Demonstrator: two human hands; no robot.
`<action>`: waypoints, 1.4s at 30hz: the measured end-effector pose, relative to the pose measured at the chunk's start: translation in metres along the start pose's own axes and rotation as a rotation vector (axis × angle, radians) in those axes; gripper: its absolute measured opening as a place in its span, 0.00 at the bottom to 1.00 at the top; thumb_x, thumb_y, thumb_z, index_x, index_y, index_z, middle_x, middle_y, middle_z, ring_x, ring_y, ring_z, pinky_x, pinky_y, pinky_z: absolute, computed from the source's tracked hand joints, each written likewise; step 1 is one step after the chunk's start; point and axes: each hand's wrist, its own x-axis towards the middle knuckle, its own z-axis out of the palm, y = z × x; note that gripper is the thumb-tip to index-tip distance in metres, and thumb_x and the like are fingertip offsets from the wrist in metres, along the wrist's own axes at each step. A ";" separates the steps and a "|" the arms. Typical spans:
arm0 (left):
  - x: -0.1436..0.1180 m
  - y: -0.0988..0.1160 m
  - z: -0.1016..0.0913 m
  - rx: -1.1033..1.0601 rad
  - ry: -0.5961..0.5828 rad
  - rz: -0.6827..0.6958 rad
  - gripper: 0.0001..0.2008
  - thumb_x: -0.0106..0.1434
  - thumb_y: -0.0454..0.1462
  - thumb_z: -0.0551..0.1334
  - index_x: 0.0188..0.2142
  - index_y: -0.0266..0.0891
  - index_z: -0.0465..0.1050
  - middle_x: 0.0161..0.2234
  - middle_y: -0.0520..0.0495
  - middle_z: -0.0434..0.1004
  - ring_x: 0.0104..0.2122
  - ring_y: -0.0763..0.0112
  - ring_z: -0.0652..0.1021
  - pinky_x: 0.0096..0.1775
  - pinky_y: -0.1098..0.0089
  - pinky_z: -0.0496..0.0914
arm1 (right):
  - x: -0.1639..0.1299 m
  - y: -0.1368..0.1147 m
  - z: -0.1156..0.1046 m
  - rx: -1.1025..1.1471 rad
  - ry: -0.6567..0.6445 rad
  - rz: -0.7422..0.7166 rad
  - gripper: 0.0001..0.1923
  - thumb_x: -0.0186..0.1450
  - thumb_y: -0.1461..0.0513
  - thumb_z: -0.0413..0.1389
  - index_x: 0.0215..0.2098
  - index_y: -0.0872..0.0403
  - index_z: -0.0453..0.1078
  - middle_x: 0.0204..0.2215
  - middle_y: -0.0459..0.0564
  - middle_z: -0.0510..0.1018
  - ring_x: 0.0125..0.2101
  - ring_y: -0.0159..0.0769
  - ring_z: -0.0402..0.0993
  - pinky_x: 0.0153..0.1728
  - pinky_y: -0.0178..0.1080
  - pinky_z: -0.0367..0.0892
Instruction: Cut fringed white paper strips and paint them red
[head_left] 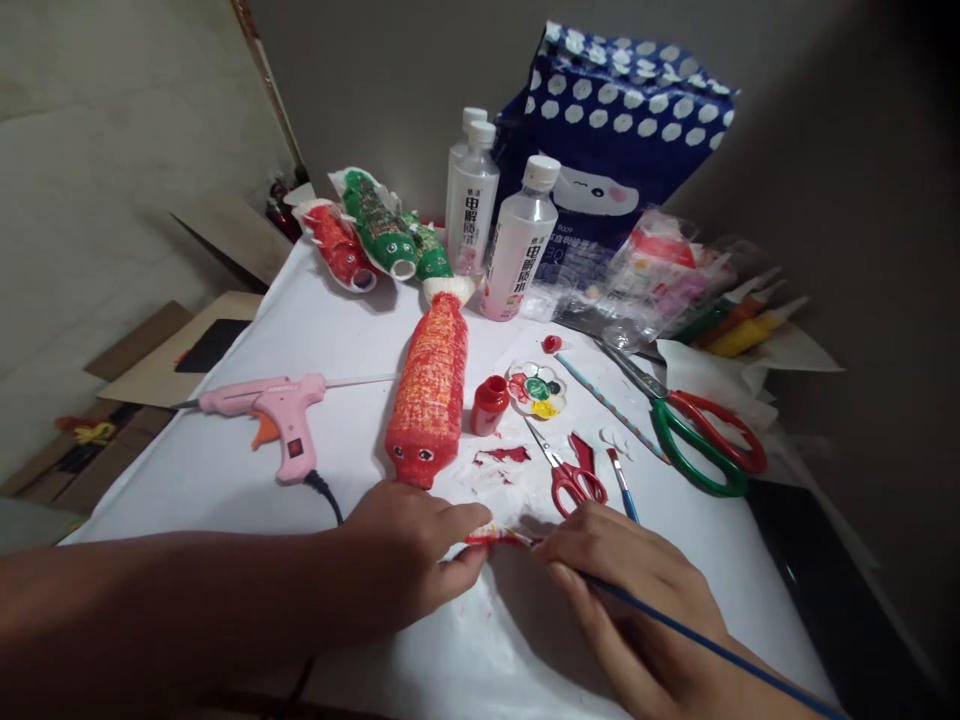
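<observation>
My left hand is closed on a small red and yellow painted piece, pinching its left end between thumb and fingers. A paintbrush with a long blue handle is gripped in my right hand, its tip at the piece's right end. Just beyond my left hand lies a red and orange painted fish with two eyes, shaped like a bottle. An open red paint jar stands beside it, near a flower-shaped palette with red, green, yellow and dark paint.
A pink glue gun lies at left, its cord running toward my left arm. Small red scissors, a second brush and large scissors lie at right. Painted fish, bottles and a blue bag stand behind.
</observation>
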 end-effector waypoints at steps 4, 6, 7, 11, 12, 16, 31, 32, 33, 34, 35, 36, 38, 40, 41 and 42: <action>0.001 0.001 0.000 -0.006 0.007 -0.003 0.08 0.58 0.34 0.62 0.39 0.41 0.75 0.21 0.55 0.78 0.18 0.69 0.77 0.23 0.68 0.66 | -0.003 0.001 0.003 0.011 -0.016 0.014 0.10 0.64 0.73 0.51 0.42 0.56 0.66 0.31 0.51 0.76 0.33 0.38 0.73 0.34 0.40 0.68; 0.002 0.001 0.000 -0.003 0.019 -0.001 0.08 0.58 0.34 0.62 0.38 0.40 0.75 0.20 0.55 0.77 0.17 0.70 0.77 0.23 0.68 0.66 | -0.004 0.002 0.004 0.016 -0.044 0.032 0.10 0.65 0.73 0.51 0.42 0.56 0.66 0.31 0.51 0.76 0.32 0.37 0.72 0.36 0.40 0.68; 0.002 0.001 0.000 -0.001 0.027 0.002 0.08 0.58 0.34 0.63 0.38 0.40 0.76 0.19 0.55 0.77 0.17 0.70 0.77 0.23 0.68 0.66 | -0.004 0.002 0.004 0.019 -0.054 0.044 0.10 0.65 0.73 0.51 0.42 0.56 0.66 0.31 0.51 0.76 0.32 0.37 0.71 0.36 0.40 0.68; 0.004 0.002 -0.002 0.011 0.050 0.015 0.07 0.57 0.33 0.63 0.36 0.39 0.77 0.18 0.54 0.77 0.17 0.69 0.77 0.22 0.69 0.67 | -0.002 0.000 0.003 0.012 -0.068 0.052 0.10 0.66 0.72 0.50 0.43 0.56 0.67 0.31 0.51 0.76 0.31 0.37 0.71 0.34 0.40 0.68; 0.005 0.003 -0.002 0.012 0.055 0.020 0.07 0.57 0.33 0.63 0.35 0.38 0.77 0.18 0.54 0.77 0.16 0.70 0.76 0.22 0.69 0.67 | -0.001 -0.001 0.003 0.012 -0.068 0.044 0.10 0.66 0.72 0.50 0.42 0.56 0.67 0.31 0.51 0.76 0.31 0.38 0.72 0.34 0.40 0.69; 0.007 0.004 -0.003 0.018 0.064 0.014 0.06 0.56 0.33 0.63 0.34 0.39 0.78 0.16 0.55 0.75 0.14 0.71 0.75 0.20 0.69 0.65 | 0.005 -0.006 -0.001 0.018 -0.057 0.012 0.08 0.68 0.68 0.49 0.40 0.53 0.67 0.29 0.50 0.77 0.29 0.39 0.75 0.31 0.39 0.71; 0.004 0.003 -0.002 0.028 0.027 -0.018 0.06 0.55 0.34 0.63 0.33 0.40 0.77 0.18 0.55 0.76 0.16 0.70 0.76 0.20 0.69 0.65 | 0.002 -0.006 -0.002 0.035 -0.050 0.006 0.08 0.68 0.69 0.48 0.43 0.53 0.66 0.31 0.50 0.77 0.31 0.37 0.74 0.34 0.38 0.71; 0.004 0.003 -0.002 0.029 0.025 -0.020 0.06 0.55 0.34 0.63 0.33 0.40 0.77 0.18 0.55 0.76 0.16 0.70 0.76 0.20 0.69 0.65 | 0.002 -0.005 -0.002 0.026 -0.022 0.006 0.09 0.68 0.69 0.49 0.43 0.53 0.66 0.32 0.51 0.78 0.33 0.37 0.75 0.36 0.38 0.71; 0.003 0.003 -0.001 0.030 0.023 -0.018 0.06 0.55 0.34 0.63 0.34 0.40 0.77 0.18 0.55 0.76 0.16 0.70 0.76 0.21 0.69 0.65 | 0.002 -0.005 -0.001 0.021 0.001 0.013 0.10 0.67 0.70 0.50 0.44 0.54 0.66 0.34 0.51 0.78 0.34 0.37 0.75 0.37 0.38 0.71; 0.004 0.003 -0.001 0.034 0.023 -0.016 0.06 0.56 0.34 0.62 0.34 0.40 0.77 0.18 0.55 0.76 0.17 0.69 0.76 0.21 0.69 0.66 | 0.001 -0.004 0.000 0.025 0.004 0.026 0.11 0.67 0.71 0.50 0.45 0.54 0.66 0.34 0.51 0.78 0.35 0.37 0.75 0.38 0.38 0.71; 0.004 0.004 -0.001 0.040 0.022 -0.012 0.07 0.56 0.34 0.62 0.35 0.40 0.77 0.18 0.55 0.76 0.17 0.69 0.77 0.22 0.69 0.66 | 0.000 -0.003 0.002 0.040 -0.007 0.031 0.11 0.66 0.72 0.51 0.45 0.54 0.66 0.34 0.51 0.78 0.35 0.37 0.75 0.39 0.39 0.71; 0.004 0.004 -0.001 0.048 0.018 -0.007 0.07 0.56 0.34 0.62 0.35 0.40 0.77 0.19 0.54 0.77 0.17 0.69 0.77 0.22 0.69 0.66 | -0.002 -0.001 0.003 0.057 -0.025 0.034 0.12 0.66 0.72 0.51 0.45 0.54 0.66 0.34 0.50 0.78 0.35 0.36 0.75 0.40 0.39 0.71; 0.005 0.004 -0.001 0.069 0.006 0.004 0.07 0.56 0.34 0.61 0.35 0.39 0.77 0.19 0.54 0.76 0.17 0.68 0.77 0.22 0.68 0.67 | -0.004 0.001 0.003 0.094 -0.051 0.045 0.12 0.66 0.73 0.52 0.46 0.56 0.67 0.36 0.52 0.78 0.37 0.37 0.75 0.42 0.41 0.70; 0.005 0.003 -0.001 0.085 0.002 0.022 0.07 0.57 0.34 0.61 0.35 0.38 0.77 0.18 0.54 0.75 0.17 0.69 0.76 0.22 0.69 0.66 | -0.005 0.006 0.001 0.132 -0.014 0.093 0.12 0.66 0.73 0.52 0.45 0.56 0.68 0.36 0.52 0.78 0.37 0.38 0.74 0.41 0.42 0.70; 0.004 0.003 -0.001 0.090 0.006 0.038 0.07 0.58 0.34 0.61 0.36 0.38 0.77 0.18 0.54 0.75 0.17 0.70 0.76 0.22 0.69 0.66 | -0.004 0.009 0.000 0.139 0.042 0.128 0.11 0.66 0.72 0.52 0.43 0.55 0.69 0.35 0.52 0.78 0.36 0.37 0.74 0.39 0.41 0.70; 0.004 0.003 -0.001 0.093 0.013 0.054 0.08 0.59 0.34 0.61 0.37 0.37 0.77 0.18 0.54 0.75 0.17 0.70 0.76 0.22 0.69 0.65 | -0.003 0.014 -0.002 0.133 0.108 0.172 0.10 0.66 0.72 0.52 0.41 0.54 0.69 0.33 0.51 0.77 0.34 0.37 0.74 0.37 0.40 0.70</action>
